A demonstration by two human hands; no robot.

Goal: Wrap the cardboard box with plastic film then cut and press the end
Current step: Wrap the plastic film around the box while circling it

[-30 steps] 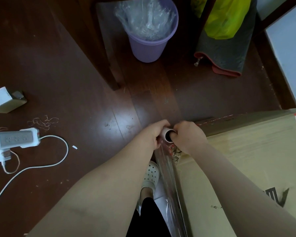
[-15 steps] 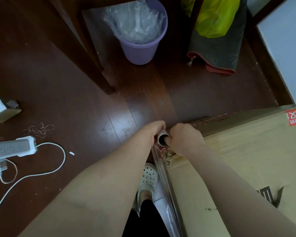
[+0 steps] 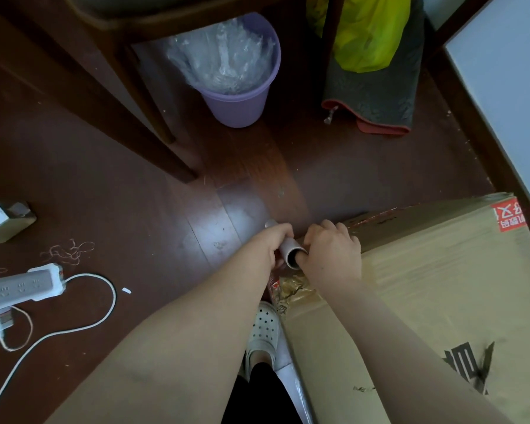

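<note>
My left grip (image 3: pixel 273 247) curling round film roll (image 3: pixel 289 250); my right grip (image 3: pixel 331 255) pinching roll's open end, finger tucked inside, over cardboard box (image 3: pixel 426 286) corner

box (image 3: pixel 426 301): tan, red label, black print
bin (image 3: pixel 242 99): lilac
floor (image 3: pixel 104 179): dark reddish-brown
power strip (image 3: pixel 23 287): white, grey face
bag (image 3: pixel 367 32): yellow-green
shoe (image 3: pixel 265 328): white, perforated

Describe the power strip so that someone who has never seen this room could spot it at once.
From the big cardboard box at the right, cross the dark wooden floor to the picture's left edge. There lies the power strip, long and white with a grey socket face. Unlike the small white box beyond it, it trails a white cable in a loop.
</note>
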